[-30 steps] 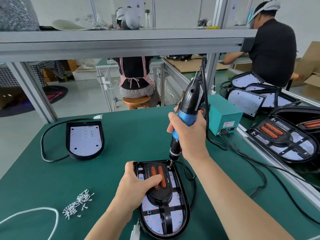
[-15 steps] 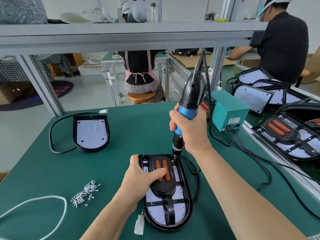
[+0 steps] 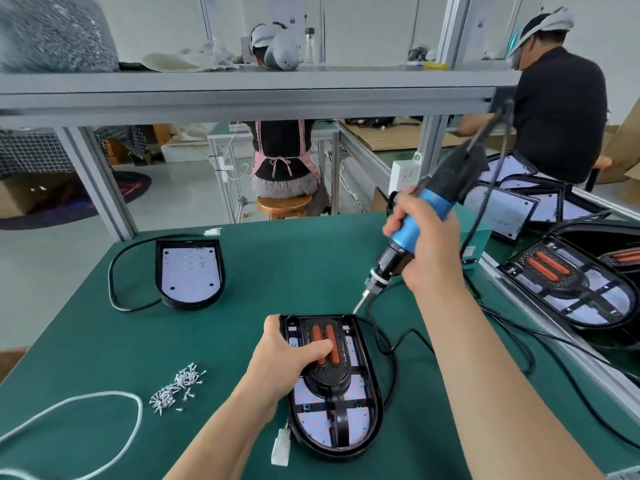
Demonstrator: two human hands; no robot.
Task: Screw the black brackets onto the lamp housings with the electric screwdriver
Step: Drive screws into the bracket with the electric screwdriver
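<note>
A black lamp housing (image 3: 372, 410) lies on the green table near me, with a black bracket (image 3: 329, 379) carrying two orange strips laid over its LED board. My left hand (image 3: 280, 362) holds the housing's left edge, thumb pressing on the bracket. My right hand (image 3: 427, 247) grips the blue and black electric screwdriver (image 3: 415, 230), tilted, its bit tip just above the housing's far right corner. A second housing (image 3: 190, 271) without a bracket lies at the far left. A pile of silver screws (image 3: 176, 386) sits left of my left forearm.
A white cord (image 3: 104, 400) loops at the near left. Black cables (image 3: 415, 341) trail right of the housing. A teal power box (image 3: 476, 244) stands behind my right hand. Finished lamps (image 3: 571, 282) lie beyond the aluminium rail (image 3: 540, 323). Two persons work at benches behind.
My right hand has lifted the screwdriver off the housing's far corner and tilted it to the right. My left hand stays on the bracket. The camera has tipped up slightly.
</note>
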